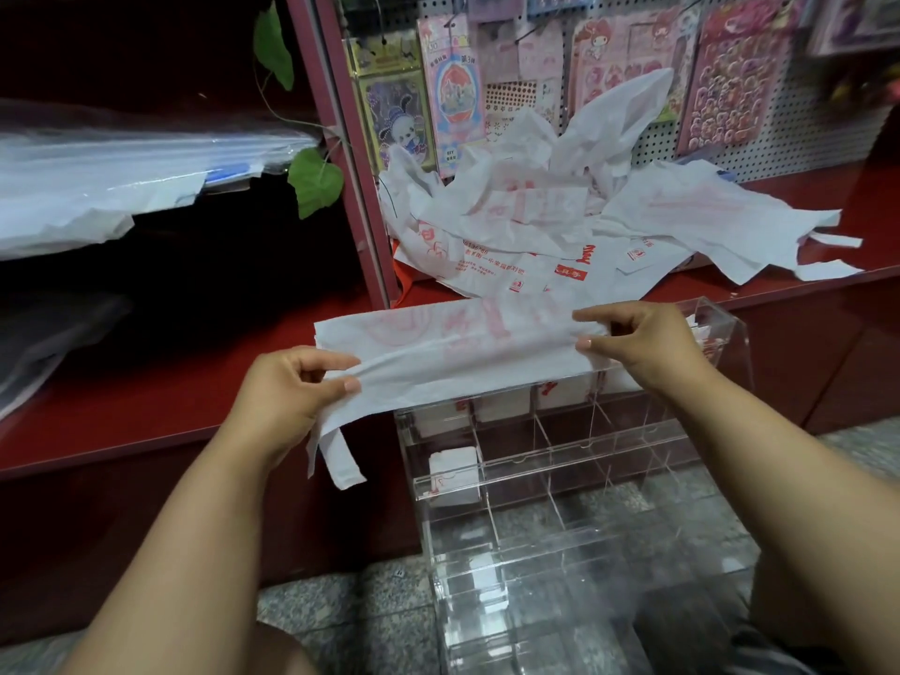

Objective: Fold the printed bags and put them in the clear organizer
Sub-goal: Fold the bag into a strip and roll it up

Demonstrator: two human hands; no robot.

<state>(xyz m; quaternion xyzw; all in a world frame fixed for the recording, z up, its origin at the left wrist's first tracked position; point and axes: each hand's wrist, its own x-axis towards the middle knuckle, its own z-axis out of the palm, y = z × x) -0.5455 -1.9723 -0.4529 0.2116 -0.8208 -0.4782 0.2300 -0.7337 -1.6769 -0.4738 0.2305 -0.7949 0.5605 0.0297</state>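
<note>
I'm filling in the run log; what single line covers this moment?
stage: folding | left hand: pinches printed bag | right hand: pinches other end | bag: long strip above clear organizer | unfolded pile: on shelf

Dim indoor light leaves the left shelf recess (160,265) nearly black; wide-angle bending curves the edges, and fine detail looks soft throughout.

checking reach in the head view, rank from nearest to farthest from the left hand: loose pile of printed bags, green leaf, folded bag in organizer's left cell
1. Small folded white bag, organizer's left cell, lower right of the left hand.
2. Green heart-shaped leaf, above, beside the shelf post.
3. Loose pile of printed white bags, upper right on the red shelf.
</note>
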